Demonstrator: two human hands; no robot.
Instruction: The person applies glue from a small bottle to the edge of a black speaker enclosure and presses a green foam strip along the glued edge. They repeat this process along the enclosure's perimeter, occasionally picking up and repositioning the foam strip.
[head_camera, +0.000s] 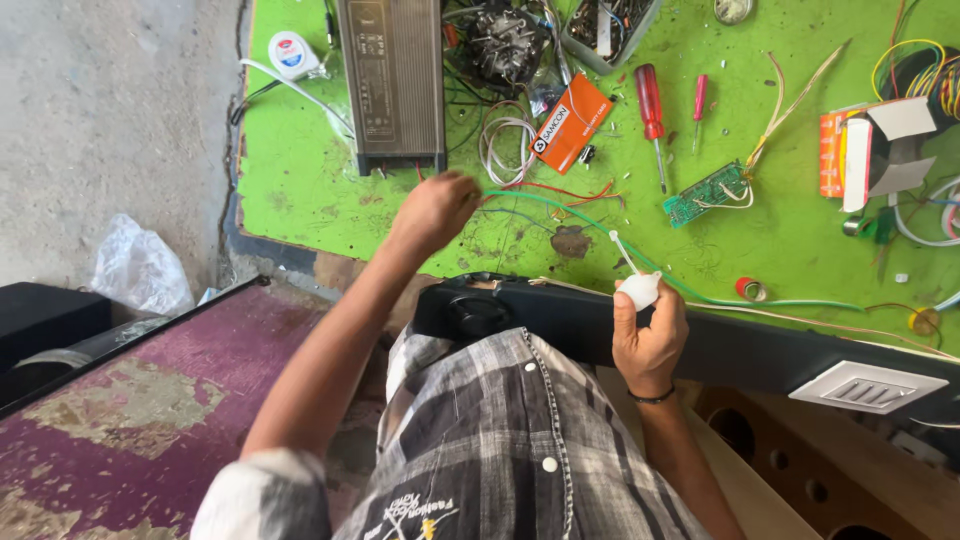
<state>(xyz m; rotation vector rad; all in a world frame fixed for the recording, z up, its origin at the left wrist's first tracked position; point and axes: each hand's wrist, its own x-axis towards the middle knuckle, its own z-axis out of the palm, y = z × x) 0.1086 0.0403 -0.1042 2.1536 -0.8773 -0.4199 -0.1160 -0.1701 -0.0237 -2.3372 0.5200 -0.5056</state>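
Note:
My left hand (435, 208) reaches out over the green workbench (300, 190) with its fingers pinched on the end of a long green wire (560, 208). That wire runs right across the bench toward a small red ring (748, 289). My right hand (648, 340) is held upright near the bench's front edge and grips a small white squeeze bottle (640, 288). The bottle's thin nozzle (622, 248) points up and left, close to the green wire. A black band sits on that wrist.
A grey metal box (395, 80), a white wire coil (505, 148), an orange packet (570, 122), two red screwdrivers (650, 100), a green circuit board (705, 193) and loose wires lie on the bench. A black panel (560, 320) with a white vent (865, 385) lies in front.

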